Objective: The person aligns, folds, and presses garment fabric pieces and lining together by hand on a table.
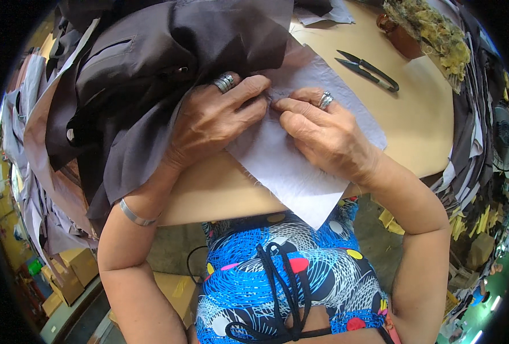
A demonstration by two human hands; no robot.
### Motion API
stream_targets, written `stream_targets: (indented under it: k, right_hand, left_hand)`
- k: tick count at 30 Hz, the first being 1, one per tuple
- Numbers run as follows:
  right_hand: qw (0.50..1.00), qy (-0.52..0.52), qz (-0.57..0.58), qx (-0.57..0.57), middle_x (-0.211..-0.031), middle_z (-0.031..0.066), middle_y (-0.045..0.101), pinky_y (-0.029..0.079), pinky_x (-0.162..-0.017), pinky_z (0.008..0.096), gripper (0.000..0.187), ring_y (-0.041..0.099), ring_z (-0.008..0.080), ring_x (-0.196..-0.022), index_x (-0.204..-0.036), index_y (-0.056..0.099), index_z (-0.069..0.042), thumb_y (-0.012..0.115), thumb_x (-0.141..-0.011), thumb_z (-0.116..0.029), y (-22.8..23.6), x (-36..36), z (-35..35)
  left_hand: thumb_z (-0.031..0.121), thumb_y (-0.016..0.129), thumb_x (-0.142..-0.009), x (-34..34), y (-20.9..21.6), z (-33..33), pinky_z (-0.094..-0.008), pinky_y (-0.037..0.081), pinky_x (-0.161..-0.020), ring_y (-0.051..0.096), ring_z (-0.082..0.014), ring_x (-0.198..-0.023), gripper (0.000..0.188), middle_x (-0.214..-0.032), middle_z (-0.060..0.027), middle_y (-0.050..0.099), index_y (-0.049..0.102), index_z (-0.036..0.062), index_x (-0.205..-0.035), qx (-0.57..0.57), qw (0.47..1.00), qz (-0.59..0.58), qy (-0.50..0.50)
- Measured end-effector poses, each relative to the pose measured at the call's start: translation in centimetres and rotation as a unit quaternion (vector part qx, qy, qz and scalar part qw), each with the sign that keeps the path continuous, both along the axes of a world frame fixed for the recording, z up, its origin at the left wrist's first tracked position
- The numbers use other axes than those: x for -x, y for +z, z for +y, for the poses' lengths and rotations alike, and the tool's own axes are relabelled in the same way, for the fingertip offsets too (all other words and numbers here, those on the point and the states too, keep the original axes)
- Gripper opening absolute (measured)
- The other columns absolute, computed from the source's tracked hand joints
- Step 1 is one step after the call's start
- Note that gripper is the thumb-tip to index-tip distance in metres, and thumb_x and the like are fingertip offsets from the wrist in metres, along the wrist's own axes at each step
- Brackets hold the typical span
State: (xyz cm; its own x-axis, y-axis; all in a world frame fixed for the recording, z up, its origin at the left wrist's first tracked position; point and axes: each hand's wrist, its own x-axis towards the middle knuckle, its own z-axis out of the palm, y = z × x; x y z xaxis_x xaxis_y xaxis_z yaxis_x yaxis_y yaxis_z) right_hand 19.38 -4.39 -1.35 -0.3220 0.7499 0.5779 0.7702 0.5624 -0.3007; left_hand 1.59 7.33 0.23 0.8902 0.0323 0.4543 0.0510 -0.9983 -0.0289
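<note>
A pale lilac-grey piece of cloth (292, 166) with frayed edges lies on the table, one corner hanging over the near edge. My left hand (223, 112), a ring on one finger, is closed with its fingertips pinching this cloth close to the dark garment. Just to its right, my right hand (326, 126) also pinches the pale cloth, its fingertips almost meeting the left ones. The exact spot between the fingertips is too small to make out. Dark brown garment fabric (145, 69) is bunched beside and beyond my left hand, with a slit-like opening in it.
Black thread snips (369, 71) lie on the tan tabletop (421, 126) beyond my right hand. A yellowish bundle of frayed scraps (438, 34) sits at the far right. Fabric pieces hang along both sides of the table. Cardboard boxes (71, 275) stand on the floor at left.
</note>
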Motion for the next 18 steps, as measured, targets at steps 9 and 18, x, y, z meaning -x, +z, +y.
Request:
stream_targets:
  k: [9,18]
  right_hand:
    - [0.997,0.004,-0.072,-0.038,-0.096,0.0121,0.060,0.049,-0.078,0.0340,0.018,0.057,0.0261,-0.094,-0.086,0.055,-0.003,0.057,-0.071,-0.013,-0.3,0.0,0.0]
    - [0.998,-0.004,-0.061,-0.023,-0.098,0.0125,0.060,0.048,-0.079,0.0335,0.019,0.057,0.0260,-0.094,-0.087,0.055,-0.001,0.055,-0.072,-0.013,0.0,0.2,0.0]
  left_hand:
    - [0.001,0.060,-0.069,-0.3,0.8,-0.4,-0.0328,0.052,-0.069,0.063,-0.0242,-0.081,0.018,-0.103,-0.0087,0.061,0.060,0.0032,-0.088,0.102,0.992,0.062,0.039]
    - [0.009,0.057,-0.078,-3.5,2.7,-0.3,-0.0335,0.047,-0.074,0.061,-0.0210,-0.083,0.020,-0.090,-0.0063,0.063,0.062,0.0111,-0.097,-0.086,0.973,0.086,0.196]
